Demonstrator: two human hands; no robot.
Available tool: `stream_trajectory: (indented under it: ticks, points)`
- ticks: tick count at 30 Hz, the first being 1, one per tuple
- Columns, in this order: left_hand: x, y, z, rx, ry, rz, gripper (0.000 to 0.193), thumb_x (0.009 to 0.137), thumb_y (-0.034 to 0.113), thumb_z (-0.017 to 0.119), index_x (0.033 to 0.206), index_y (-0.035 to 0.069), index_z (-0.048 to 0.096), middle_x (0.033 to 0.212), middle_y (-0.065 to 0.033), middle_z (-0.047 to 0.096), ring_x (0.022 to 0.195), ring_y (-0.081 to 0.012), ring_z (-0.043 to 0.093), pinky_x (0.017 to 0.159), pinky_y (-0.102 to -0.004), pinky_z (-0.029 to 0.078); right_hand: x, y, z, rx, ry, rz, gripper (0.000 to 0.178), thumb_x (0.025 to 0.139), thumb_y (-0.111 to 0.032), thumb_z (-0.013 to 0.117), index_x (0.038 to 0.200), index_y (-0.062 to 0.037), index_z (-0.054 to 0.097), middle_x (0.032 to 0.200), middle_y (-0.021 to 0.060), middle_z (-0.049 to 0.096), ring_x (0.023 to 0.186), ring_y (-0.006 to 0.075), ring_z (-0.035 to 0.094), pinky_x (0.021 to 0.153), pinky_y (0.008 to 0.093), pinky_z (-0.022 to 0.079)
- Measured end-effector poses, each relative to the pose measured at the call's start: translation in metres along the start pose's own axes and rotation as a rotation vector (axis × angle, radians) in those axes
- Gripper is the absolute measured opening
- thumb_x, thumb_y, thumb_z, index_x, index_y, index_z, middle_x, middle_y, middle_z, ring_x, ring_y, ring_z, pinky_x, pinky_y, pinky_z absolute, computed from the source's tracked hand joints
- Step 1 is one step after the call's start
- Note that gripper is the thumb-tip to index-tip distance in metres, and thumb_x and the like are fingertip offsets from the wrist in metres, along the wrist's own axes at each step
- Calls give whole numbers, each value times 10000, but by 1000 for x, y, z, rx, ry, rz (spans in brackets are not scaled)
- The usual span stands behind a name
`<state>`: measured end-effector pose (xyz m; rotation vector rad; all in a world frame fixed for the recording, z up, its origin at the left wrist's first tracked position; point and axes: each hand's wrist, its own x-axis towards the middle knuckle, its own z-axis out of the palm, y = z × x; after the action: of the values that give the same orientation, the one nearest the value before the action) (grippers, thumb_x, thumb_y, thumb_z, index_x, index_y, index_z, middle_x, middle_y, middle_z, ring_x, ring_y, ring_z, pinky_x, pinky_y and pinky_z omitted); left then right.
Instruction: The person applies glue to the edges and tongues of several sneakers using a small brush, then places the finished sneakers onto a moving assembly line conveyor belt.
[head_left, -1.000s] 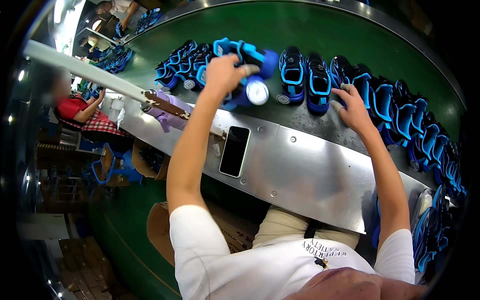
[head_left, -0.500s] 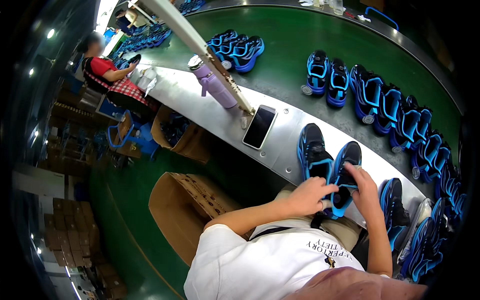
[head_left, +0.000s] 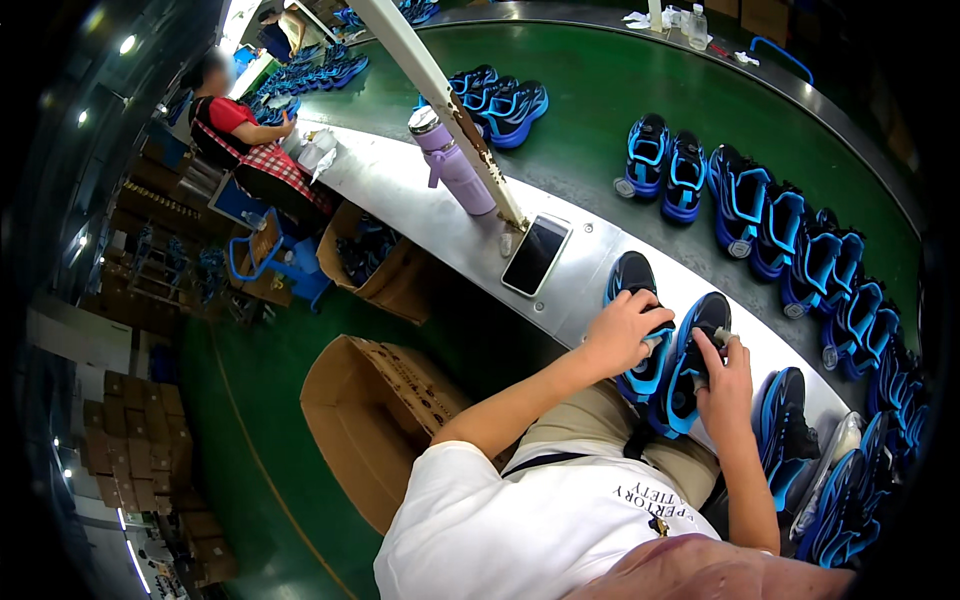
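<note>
Two black sneakers with blue trim and soles lie side by side on the metal ledge in front of me, toes pointing away. My left hand (head_left: 622, 332) is over the laces and opening of the left sneaker (head_left: 630, 272), its fingers bent onto the upper. My right hand (head_left: 726, 388) grips the right sneaker (head_left: 708, 312) near its tongue and collar. A small pale scrap or finger cover (head_left: 722, 337) shows by my right fingertips; I cannot make out which. Parts of both shoe openings are hidden by my fingers.
A phone (head_left: 537, 256) and a purple bottle (head_left: 460, 172) stand left on the ledge (head_left: 585, 240), beside a white post (head_left: 400, 50). Rows of sneakers (head_left: 740, 195) sit on the green belt (head_left: 590, 80). More shoes (head_left: 785, 420) lie right. Below is a cardboard box (head_left: 350, 420); a person (head_left: 235, 130) works far left.
My left hand has moved up from the shoes' heel end onto the left sneaker's laces. My right hand stays on the right sneaker. The view has shifted slightly.
</note>
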<state>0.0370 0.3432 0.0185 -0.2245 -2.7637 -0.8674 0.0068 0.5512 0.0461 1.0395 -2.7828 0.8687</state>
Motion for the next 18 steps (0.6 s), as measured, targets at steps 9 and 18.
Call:
stream_trajectory:
  ticks: [9,18]
  points:
    - [-12,16,21,-98,327,-81,339,694,-31,541,973,138,637,1242,-94,550,903,-312,506,811,-400,440,-20,16,10,122,44,34,574,536,171,583,1046,-89,625,1073,159,532,1017,363,529,877,416,463]
    - [-12,20,27,232,72,273,83,726,107,590,784,66,633,1142,-63,590,935,-258,494,819,-370,386,-21,15,18,-106,65,-151,565,591,162,590,1120,-36,620,1078,166,581,987,353,572,856,408,488]
